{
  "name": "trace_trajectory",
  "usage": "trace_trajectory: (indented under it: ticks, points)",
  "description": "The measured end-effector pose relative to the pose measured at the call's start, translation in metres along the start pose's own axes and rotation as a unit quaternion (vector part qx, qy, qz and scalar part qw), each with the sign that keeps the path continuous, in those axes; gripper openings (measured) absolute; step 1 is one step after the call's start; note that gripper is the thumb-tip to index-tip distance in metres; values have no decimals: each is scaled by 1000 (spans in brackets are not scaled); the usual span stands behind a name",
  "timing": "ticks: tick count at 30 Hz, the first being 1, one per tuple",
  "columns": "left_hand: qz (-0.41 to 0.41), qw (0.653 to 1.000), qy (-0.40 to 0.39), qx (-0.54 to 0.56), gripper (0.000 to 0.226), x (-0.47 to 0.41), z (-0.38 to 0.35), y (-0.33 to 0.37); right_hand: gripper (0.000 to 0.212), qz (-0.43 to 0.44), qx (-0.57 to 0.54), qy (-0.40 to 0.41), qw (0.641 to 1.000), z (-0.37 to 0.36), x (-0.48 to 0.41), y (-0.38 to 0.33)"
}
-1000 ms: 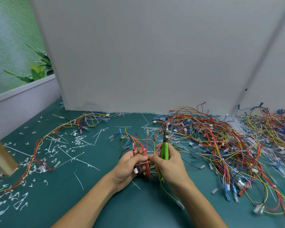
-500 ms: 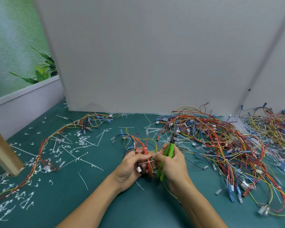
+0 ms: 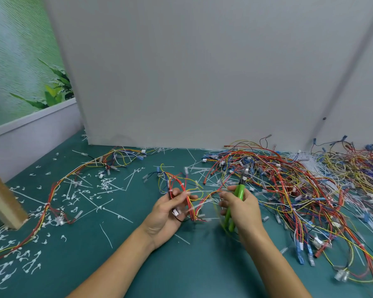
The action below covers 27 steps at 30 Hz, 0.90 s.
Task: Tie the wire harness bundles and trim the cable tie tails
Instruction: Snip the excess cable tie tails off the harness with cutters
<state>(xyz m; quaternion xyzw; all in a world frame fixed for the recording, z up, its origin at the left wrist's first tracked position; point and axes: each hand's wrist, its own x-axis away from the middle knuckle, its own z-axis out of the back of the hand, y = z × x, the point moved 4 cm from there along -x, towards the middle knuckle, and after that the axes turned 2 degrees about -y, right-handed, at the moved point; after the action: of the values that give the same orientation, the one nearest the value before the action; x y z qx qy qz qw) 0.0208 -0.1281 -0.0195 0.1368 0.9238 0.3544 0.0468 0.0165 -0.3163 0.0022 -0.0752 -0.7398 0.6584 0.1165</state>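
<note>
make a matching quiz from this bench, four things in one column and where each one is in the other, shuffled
Things
1. cutters
2. small harness
3. post
4. wire pile

Places
A. far left edge of the mat
B. in the left hand
C. right side of the mat
D. in the right hand

Pairs: 1-D, 2-B, 3-A, 4-C
</note>
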Motion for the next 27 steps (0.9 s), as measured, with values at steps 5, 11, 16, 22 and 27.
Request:
trace_trajectory:
  ticks: [5, 11, 16, 22, 27]
  points:
    - [-7, 999, 36, 13, 19, -2, 6, 3, 12, 113, 31, 57, 991, 10, 3, -12]
    - [-12, 998, 41, -38, 22, -2, 5, 1, 26, -18, -122, -211, 970, -17, 23, -20]
    - [-15, 999, 23, -42, 16, -1, 3, 2, 37, -172, -94, -411, 890, -32, 46, -14]
    - [-6, 997, 41, -68, 19, -2, 7, 2, 42, -236, -82, -478, 842, -33, 54, -8]
    - [-13, 998, 25, -65, 17, -2, 5, 0, 50, -259, -63, -504, 821, -34, 56, -7]
